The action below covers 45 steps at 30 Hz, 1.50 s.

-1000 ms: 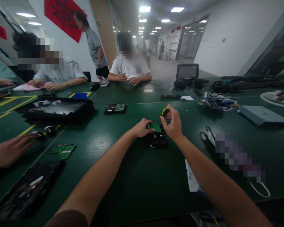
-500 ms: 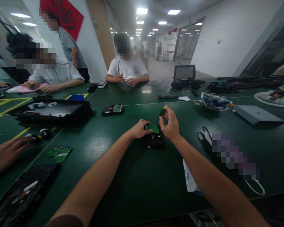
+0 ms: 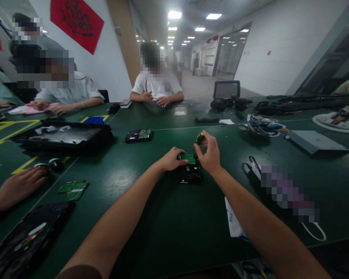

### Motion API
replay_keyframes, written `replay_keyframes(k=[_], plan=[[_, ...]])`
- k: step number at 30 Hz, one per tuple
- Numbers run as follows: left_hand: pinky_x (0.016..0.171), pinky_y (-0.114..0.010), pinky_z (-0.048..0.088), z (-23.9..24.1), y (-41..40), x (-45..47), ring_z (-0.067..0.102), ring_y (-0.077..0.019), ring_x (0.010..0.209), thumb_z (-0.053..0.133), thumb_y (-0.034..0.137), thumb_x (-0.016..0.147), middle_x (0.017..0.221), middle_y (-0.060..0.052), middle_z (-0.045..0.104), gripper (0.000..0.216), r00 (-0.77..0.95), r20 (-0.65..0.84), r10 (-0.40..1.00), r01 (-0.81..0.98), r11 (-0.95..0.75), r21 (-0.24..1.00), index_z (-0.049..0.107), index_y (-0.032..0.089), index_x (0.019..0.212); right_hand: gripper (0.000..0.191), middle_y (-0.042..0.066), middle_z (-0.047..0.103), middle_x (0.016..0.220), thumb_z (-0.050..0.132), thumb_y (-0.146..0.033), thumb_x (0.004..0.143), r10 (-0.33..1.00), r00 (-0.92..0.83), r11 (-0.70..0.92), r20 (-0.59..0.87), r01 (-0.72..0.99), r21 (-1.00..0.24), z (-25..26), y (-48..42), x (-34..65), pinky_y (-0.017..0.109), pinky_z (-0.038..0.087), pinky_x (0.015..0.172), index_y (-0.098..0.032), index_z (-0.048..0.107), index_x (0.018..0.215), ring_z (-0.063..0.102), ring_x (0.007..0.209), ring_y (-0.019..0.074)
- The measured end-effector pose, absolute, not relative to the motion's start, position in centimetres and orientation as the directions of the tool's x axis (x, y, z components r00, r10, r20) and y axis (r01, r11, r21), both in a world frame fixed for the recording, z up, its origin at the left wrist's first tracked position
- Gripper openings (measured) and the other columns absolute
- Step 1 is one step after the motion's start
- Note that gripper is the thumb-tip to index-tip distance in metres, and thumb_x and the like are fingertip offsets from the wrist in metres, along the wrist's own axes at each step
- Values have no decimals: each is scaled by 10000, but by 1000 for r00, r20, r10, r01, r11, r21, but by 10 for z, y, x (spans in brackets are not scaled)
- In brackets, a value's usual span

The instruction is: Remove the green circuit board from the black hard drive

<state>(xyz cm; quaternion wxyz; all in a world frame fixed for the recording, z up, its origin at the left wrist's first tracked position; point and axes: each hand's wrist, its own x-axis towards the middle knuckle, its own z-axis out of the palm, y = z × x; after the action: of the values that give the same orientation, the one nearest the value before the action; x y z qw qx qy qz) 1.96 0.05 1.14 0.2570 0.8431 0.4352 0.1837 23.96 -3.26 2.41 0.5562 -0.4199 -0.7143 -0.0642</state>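
A black hard drive point(image 3: 189, 172) with a green circuit board point(image 3: 187, 157) on top lies on the dark green table point(image 3: 168, 217) in front of me. My left hand point(image 3: 171, 159) rests curled on the drive's left edge and holds it down. My right hand point(image 3: 209, 153) pinches a small screwdriver with a yellow and black handle point(image 3: 199, 137), its tip down at the board's right side.
A second hard drive point(image 3: 139, 135) lies further back. A black tray point(image 3: 62, 136) stands to the left, loose green boards point(image 3: 73, 189) near a co-worker's hand point(image 3: 16, 187). Cables point(image 3: 263, 124) and a grey box point(image 3: 314, 141) sit at the right. Two people sit across the table.
My right hand has shifted slightly on the screwdriver handle. The standing person at the back left has walked further left. The co-worker's hand at the left moved a little.
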Motion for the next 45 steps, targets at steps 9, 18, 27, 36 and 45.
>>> replay_keyframes(k=[9, 18, 27, 36, 45], plan=[[1042, -402, 501, 12, 1, 19, 622, -274, 1121, 701, 547, 860, 1263, -127, 563, 631, 551, 78, 831, 642, -482, 596, 615, 178, 1365, 688, 123, 570, 1291, 593, -272, 972, 526, -22, 640, 850, 668, -379, 24, -32, 239, 484, 641, 866, -310, 296, 1591, 659, 940, 234], [1022, -397, 512, 14, -1, 19, 627, -264, 1088, 702, 537, 865, 1284, -132, 562, 621, 544, 57, 837, 645, -461, 610, 615, 175, 1362, 683, 133, 553, 1370, 555, -244, 987, 540, -53, 647, 840, 664, -374, 25, -34, 238, 507, 635, 906, -326, 272, 1603, 670, 996, 248], [1054, -401, 494, 13, 0, 20, 615, -272, 1124, 698, 535, 866, 1287, -139, 554, 634, 547, 61, 835, 645, -467, 605, 610, 161, 1370, 678, 125, 559, 1321, 588, -258, 975, 530, -49, 655, 846, 657, -372, 25, -33, 238, 473, 638, 876, -312, 305, 1588, 659, 968, 231], [1033, -390, 508, 12, 1, 19, 632, -264, 1101, 705, 543, 856, 1294, -131, 554, 633, 540, 56, 840, 642, -454, 618, 613, 188, 1372, 690, 116, 546, 1284, 611, -269, 961, 527, -29, 654, 849, 652, -384, 25, -33, 238, 464, 648, 838, -322, 320, 1585, 646, 965, 236], [1044, -404, 502, 12, 1, 20, 627, -265, 1101, 685, 544, 870, 1297, -134, 542, 646, 544, 45, 838, 648, -453, 613, 595, 178, 1395, 686, 122, 538, 1308, 614, -253, 958, 536, -24, 645, 844, 657, -390, 25, -33, 238, 476, 654, 837, -330, 324, 1575, 653, 968, 238]])
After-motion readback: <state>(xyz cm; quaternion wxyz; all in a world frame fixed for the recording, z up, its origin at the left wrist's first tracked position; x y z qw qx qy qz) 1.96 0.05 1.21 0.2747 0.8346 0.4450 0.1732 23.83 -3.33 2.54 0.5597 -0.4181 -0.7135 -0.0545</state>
